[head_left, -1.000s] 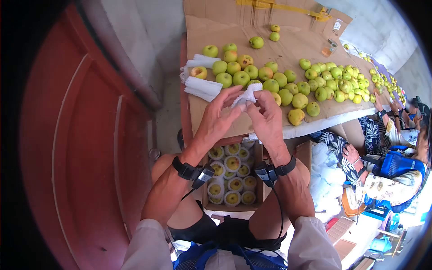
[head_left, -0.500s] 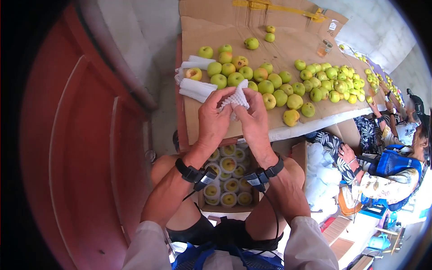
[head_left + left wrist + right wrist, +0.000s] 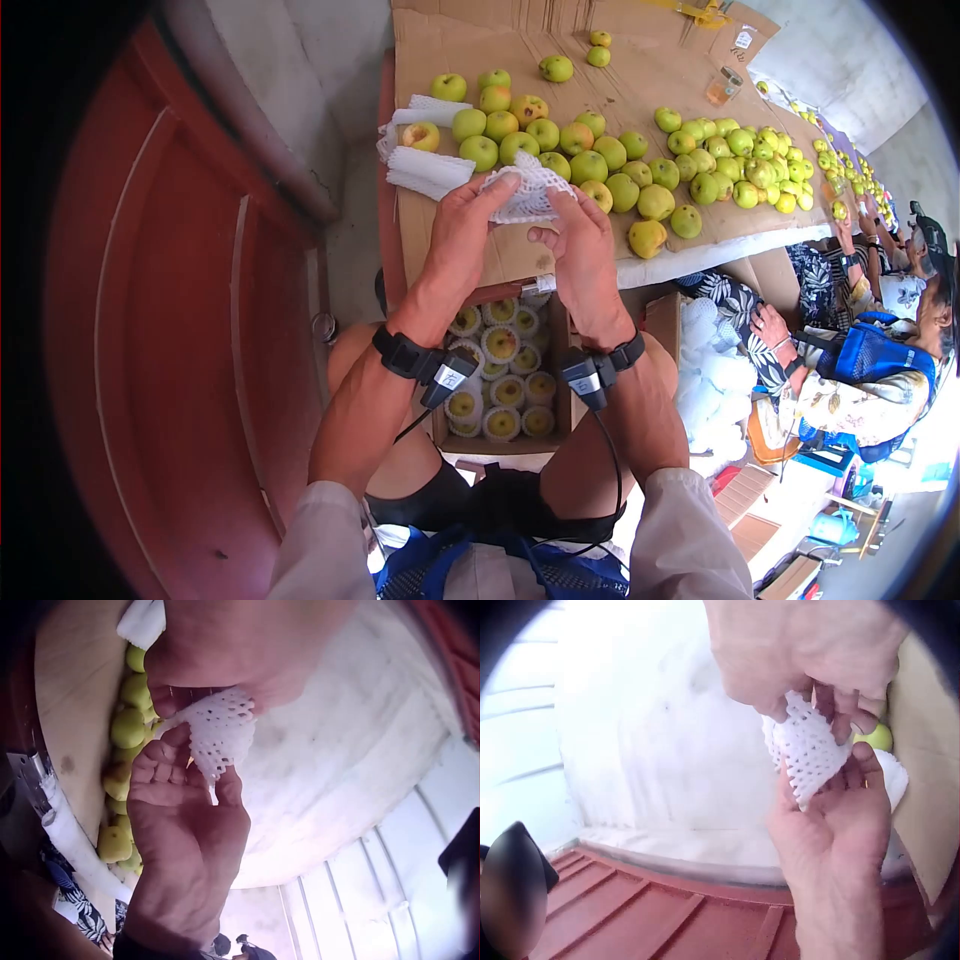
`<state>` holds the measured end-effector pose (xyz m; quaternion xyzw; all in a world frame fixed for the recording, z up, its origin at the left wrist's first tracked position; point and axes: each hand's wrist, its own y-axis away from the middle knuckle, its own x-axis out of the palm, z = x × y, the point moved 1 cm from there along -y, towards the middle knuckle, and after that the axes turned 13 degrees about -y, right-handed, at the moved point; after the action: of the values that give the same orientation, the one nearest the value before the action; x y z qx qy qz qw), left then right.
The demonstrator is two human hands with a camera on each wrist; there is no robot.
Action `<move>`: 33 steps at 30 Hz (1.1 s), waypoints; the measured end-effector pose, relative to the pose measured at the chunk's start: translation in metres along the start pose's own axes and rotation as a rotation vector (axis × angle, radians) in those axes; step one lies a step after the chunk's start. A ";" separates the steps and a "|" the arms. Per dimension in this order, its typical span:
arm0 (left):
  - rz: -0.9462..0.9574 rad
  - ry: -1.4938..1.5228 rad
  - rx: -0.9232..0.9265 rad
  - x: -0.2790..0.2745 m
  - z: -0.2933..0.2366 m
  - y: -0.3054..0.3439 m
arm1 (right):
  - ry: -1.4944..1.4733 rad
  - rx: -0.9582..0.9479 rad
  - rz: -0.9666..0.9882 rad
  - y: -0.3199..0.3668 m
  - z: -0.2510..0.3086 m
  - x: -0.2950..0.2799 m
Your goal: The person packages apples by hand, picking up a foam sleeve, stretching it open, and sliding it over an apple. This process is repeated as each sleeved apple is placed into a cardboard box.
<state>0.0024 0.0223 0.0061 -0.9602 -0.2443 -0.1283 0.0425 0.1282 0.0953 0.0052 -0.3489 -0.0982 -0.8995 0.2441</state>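
Note:
A white foam fruit net (image 3: 527,192) is stretched between both hands in front of the table's near edge. My left hand (image 3: 463,232) pinches its left side, thumb lying on top of the mesh. At the other side, the fingers of my right hand (image 3: 588,258) hold the net's edge. In the left wrist view the net (image 3: 223,733) hangs partly opened between the two hands, and the right wrist view shows its mesh (image 3: 810,754) spread. Bundles of flat foam nets (image 3: 430,172) lie left of the hands, beside green apples (image 3: 478,152).
Many more apples (image 3: 745,165) cover the cardboard-topped table to the right. Below the hands, between the knees, a carton (image 3: 555,436) holds apples in foam nets. A glass (image 3: 722,88) stands farther back. Other people sit at right, near a pile of white foam nets (image 3: 715,390).
The foam net, earlier bunched and pointed between the fingers, is now spread wider. The hands have moved slightly apart and left, and the head view has shifted a little.

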 end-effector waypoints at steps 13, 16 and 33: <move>0.224 0.358 -0.069 -0.007 -0.002 -0.006 | -0.372 0.381 0.134 -0.015 0.019 -0.024; 0.269 0.182 -0.008 -0.010 -0.002 -0.005 | -0.422 0.357 0.118 -0.016 0.021 -0.025; 0.166 0.326 -0.131 -0.015 0.009 -0.007 | -0.485 0.326 0.203 -0.014 0.011 -0.024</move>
<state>-0.0112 0.0231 -0.0063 -0.9443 -0.1453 -0.2937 0.0291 0.1429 0.1203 -0.0027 -0.5176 -0.2612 -0.7334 0.3549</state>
